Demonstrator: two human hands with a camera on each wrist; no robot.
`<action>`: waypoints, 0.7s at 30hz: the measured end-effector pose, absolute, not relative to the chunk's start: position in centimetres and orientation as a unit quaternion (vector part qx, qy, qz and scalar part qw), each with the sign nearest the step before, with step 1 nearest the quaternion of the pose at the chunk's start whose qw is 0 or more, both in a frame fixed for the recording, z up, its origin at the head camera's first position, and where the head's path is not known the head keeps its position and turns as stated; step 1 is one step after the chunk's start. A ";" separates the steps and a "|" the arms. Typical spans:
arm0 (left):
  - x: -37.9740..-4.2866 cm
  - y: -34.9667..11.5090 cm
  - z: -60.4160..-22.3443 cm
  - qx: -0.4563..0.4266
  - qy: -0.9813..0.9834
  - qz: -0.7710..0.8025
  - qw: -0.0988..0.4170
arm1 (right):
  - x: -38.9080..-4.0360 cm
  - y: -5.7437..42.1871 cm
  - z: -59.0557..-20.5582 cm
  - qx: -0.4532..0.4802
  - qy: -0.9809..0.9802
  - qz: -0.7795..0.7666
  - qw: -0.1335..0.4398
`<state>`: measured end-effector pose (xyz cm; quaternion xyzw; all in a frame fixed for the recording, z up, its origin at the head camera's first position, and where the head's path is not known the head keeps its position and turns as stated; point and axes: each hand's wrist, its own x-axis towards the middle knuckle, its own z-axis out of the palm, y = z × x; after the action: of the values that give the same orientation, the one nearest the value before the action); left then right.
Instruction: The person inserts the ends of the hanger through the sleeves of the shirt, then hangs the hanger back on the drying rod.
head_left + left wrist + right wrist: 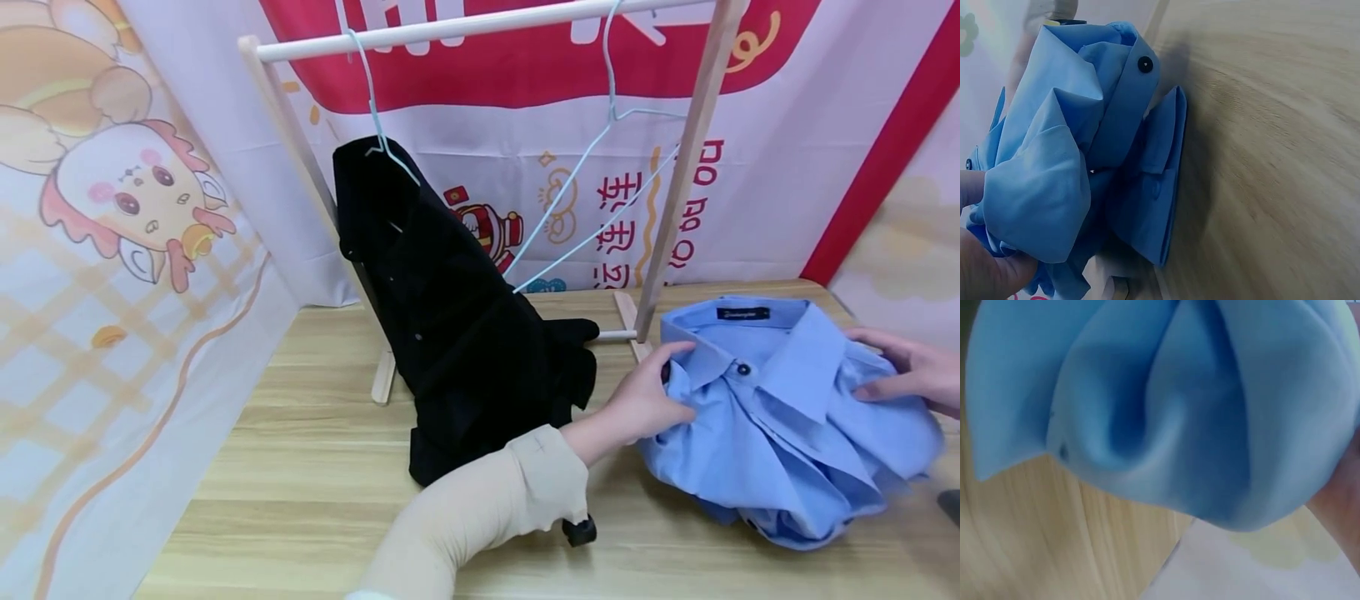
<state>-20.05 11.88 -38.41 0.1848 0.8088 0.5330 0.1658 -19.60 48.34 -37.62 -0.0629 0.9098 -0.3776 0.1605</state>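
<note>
A light blue collared shirt (772, 450) is bunched up over the right side of the table, its collar facing up with a dark label inside. Fingers and thumb of my left hand (645, 396) pinch the fabric beside the collar on the left. On the opposite side, my right hand (911, 375) grips the shirt near the shoulder. The left wrist view shows a fold of the shirt (1038, 194) between thumb and fingers, with a black button above. In the right wrist view, loose folds of the shirt (1197, 425) hide most of the hand.
A wooden rack (480, 29) stands at the back of the table (300, 508). From it hang a black garment (480, 358) on a pale blue hanger and a second, bare hanger (573, 175). A dark object (951, 502) lies at the right edge.
</note>
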 end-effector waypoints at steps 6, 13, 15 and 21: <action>-19.4 9.2 -37.8 0.205 0.807 0.531 0.157 | -19.2 46.4 -37.1 -0.085 0.903 -0.395 0.147; -18.1 5.8 -37.6 0.214 0.817 0.514 0.148 | -18.9 43.4 -37.0 -0.122 0.879 -0.431 0.163; -17.7 4.9 -37.5 0.216 0.819 0.511 0.150 | -18.8 42.6 -36.9 -0.134 0.871 -0.443 0.163; -16.8 2.2 -37.0 0.224 0.820 0.507 0.140 | -18.6 40.1 -37.0 -0.181 0.845 -0.479 0.157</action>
<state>-16.76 2.18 -37.05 0.2244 0.8200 0.5074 0.1404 -18.63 40.07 -37.04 -0.1810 0.8446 -0.4787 0.1573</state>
